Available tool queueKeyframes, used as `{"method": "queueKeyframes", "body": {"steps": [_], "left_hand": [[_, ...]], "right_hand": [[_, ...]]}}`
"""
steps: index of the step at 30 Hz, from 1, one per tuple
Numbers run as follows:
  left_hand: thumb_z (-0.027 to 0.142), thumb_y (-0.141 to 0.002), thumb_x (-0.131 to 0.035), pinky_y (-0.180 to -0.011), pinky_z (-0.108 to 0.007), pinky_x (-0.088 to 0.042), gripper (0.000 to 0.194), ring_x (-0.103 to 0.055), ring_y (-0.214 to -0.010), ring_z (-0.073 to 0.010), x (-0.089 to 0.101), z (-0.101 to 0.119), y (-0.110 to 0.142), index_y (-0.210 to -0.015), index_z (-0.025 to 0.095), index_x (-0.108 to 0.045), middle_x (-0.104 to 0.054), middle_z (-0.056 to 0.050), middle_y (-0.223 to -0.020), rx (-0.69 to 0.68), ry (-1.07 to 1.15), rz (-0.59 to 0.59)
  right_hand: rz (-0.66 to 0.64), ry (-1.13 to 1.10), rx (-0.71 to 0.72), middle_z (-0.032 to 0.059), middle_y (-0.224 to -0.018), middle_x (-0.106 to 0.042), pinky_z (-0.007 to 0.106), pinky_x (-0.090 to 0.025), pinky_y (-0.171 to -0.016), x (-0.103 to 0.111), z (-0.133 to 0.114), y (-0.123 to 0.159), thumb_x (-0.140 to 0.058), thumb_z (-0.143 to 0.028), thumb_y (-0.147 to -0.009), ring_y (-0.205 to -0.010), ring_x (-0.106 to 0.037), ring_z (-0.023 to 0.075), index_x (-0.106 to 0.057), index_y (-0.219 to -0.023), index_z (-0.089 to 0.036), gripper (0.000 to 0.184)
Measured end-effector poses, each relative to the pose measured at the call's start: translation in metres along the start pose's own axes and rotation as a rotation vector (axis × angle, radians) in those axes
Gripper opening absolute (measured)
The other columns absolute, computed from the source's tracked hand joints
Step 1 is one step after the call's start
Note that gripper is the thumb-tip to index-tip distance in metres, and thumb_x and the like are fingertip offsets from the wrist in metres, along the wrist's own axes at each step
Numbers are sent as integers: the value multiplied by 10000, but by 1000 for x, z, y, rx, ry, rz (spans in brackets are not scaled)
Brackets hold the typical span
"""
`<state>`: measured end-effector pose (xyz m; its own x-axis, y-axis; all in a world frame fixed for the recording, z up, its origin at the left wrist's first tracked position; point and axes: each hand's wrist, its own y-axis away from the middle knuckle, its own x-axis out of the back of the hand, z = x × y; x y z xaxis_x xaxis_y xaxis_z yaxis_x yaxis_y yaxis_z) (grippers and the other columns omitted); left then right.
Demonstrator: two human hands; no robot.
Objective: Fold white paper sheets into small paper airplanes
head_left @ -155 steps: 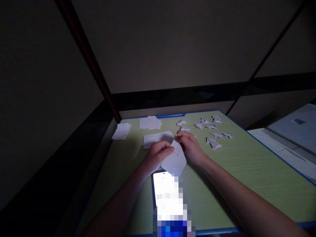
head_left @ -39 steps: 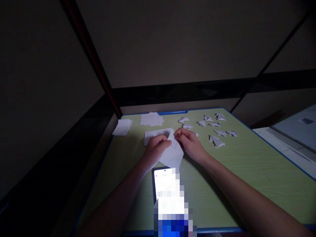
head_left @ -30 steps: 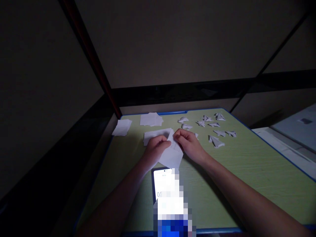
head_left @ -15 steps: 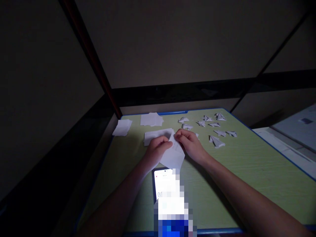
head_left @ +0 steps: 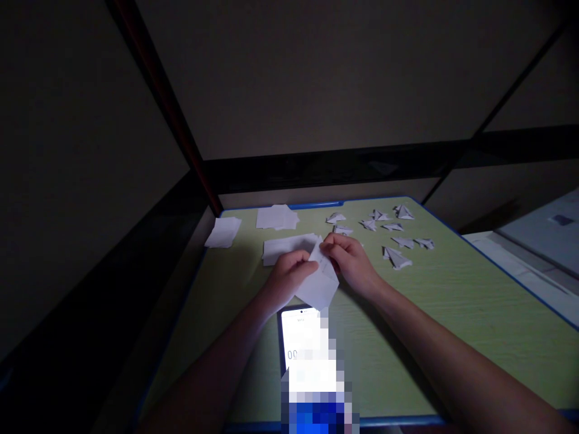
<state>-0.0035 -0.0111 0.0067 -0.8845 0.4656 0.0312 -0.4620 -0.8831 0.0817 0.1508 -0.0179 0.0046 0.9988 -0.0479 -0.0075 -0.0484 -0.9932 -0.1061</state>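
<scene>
Between my hands is a white sheet of paper [head_left: 319,288], its top corner folded in to a point, with faint writing on it. My left hand [head_left: 289,274] is closed on the sheet's left side, thumb lying across the front. At the upper right edge my right hand [head_left: 349,260] pinches the same sheet near its tip. The paper is held above the table, just beyond a lit phone [head_left: 298,337]. A stack of white paper [head_left: 283,248] lies behind my left hand, partly covered by it.
Two more paper stacks, one at the far left [head_left: 223,232] and one at the back [head_left: 275,217], rest on the green table [head_left: 452,337]. Several small folded paper pieces, such as a larger one [head_left: 397,258], are scattered at back right. White panels [head_left: 543,241] stand beyond the right edge.
Both hands keep hold of the sheet and have barely moved. The sheet's upper part has shifted slightly at the folded tip. The view has moved a little.
</scene>
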Motion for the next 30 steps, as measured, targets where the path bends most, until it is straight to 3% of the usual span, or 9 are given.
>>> {"method": "queueKeyframes", "body": {"steps": [10,17,23,30], "left_hand": [[400,-714,-600,-487,-233,-266,262,-414,-495,-81,0,2,1,-633,184,-476,-452,48,-551,-7,-13,-21],[393,-713,-606,-489,-234,-260,261,-414,-489,-81,0,3,1,-627,185,-474,-451,52,-543,-9,3,-17],[384,-703,-608,-493,-236,-259,252,-419,-489,-81,0,3,2,-618,181,-484,-458,51,-539,-1,6,-26],[407,-701,-614,-491,-237,-257,268,-424,-485,-82,0,5,5,-626,180,-493,-463,50,-536,17,-1,-52]], "right_hand": [[-47,-106,-53,-79,-415,-351,240,-174,-406,0,3,0,-603,-341,-679,-392,-276,67,-420,-504,-217,282],[-66,-160,-41,-80,-434,-350,238,-190,-404,2,8,-1,-602,-318,-747,-395,-289,68,-415,-528,-213,307],[-60,-320,-131,-93,-455,-311,221,-162,-386,-1,3,0,-631,-289,-678,-390,-264,57,-385,-538,-216,292],[-20,-373,-109,-81,-400,-343,228,-179,-365,-2,3,-1,-621,-240,-634,-361,-266,60,-416,-490,-216,251]]}}
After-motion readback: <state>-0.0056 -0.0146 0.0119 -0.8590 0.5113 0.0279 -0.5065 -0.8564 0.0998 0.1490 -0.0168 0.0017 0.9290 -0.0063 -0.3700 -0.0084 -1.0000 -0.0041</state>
